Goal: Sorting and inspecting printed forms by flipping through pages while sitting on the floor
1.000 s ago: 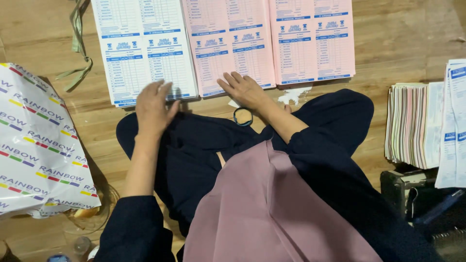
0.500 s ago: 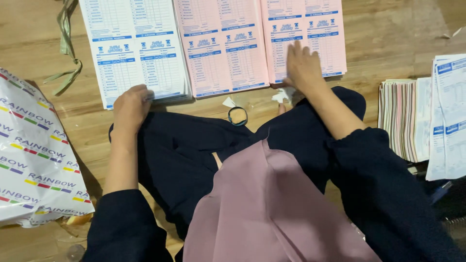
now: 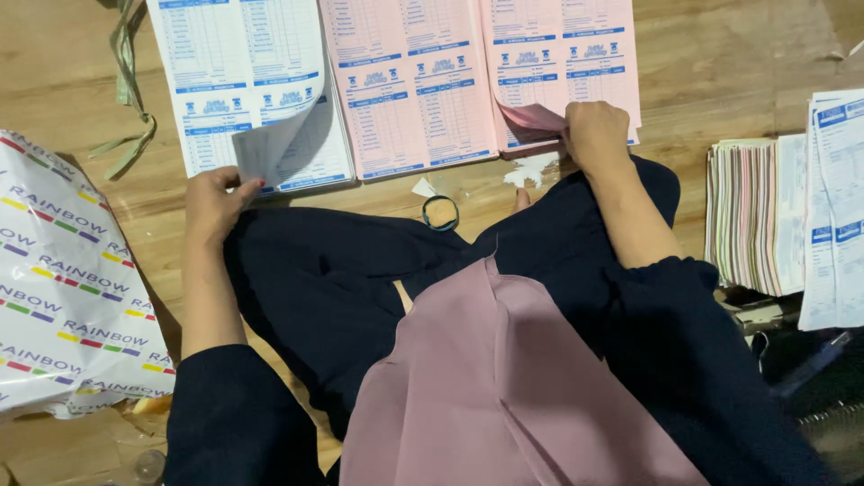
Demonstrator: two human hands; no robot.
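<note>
The person sits on a wooden floor [image 3: 720, 81] with three piles of printed sheets laid side by side in front of the knees. There is a white and blue pile [image 3: 225, 72], a middle pink pile [image 3: 414, 90] and a right pink pile [image 3: 576, 54].

It looks like the step of lifting one top sheet from two piles at once. The left hand [image 3: 211, 202] pinches the bottom corner of the top white sheet [image 3: 270, 148], which curls up off its pile. The right hand [image 3: 596, 135] is closed around the bottom corner of a top pink sheet [image 3: 535, 117], which bends up a little. Each pinch needs to hold only one thin sheet, so the one below stays flat.

A big white bag with coloured stripes [image 3: 63, 297] lies at the left, near the left arm. A thick stack of pink and white sheets [image 3: 742, 216] sits at the right, with more white and blue sheets [image 3: 837, 207] beside it. Both are off to the side and not in the way.

A green strip [image 3: 126, 81] lies at the top left. A small ring [image 3: 441, 213] and torn paper bits [image 3: 535, 169] lie between the hands, close to the piles, where a sliding sheet could catch on them
</note>
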